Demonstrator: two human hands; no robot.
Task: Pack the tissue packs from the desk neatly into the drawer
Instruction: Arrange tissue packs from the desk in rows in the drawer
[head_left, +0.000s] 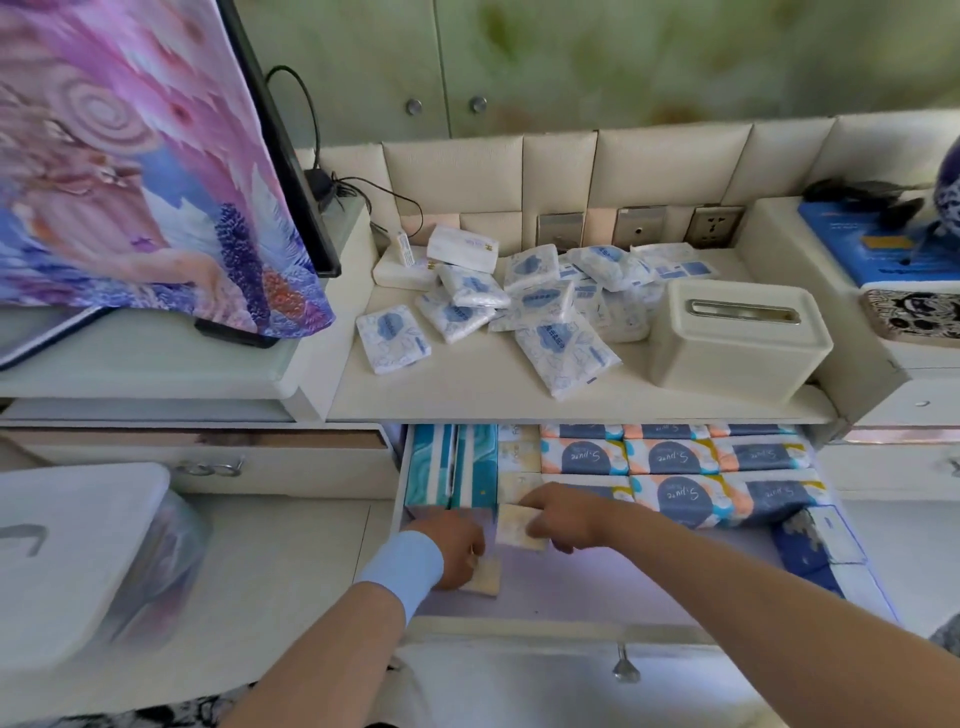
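Several white-and-blue tissue packs (540, 306) lie in a loose heap on the cream desk (467, 384). Below it the drawer (571, 631) stands pulled out, with teal packs (452, 462) at its left and rows of blue-and-orange packs (670, 457) along the back. My left hand (460, 548) is inside the drawer at front left, gripping a small cream tissue pack (485, 577) on the drawer floor. My right hand (561, 514) holds a second cream tissue pack (517, 527) just right of it, against the stacked cream packs (517, 452).
A cream tissue box (737, 343) stands on the desk's right side. A cloth-covered monitor (145, 156) fills the upper left. A white lidded bin (72, 561) sits at lower left. Wall sockets (639, 226) and cables run behind the heap. Dark blue packs (810, 545) lie at the drawer's right.
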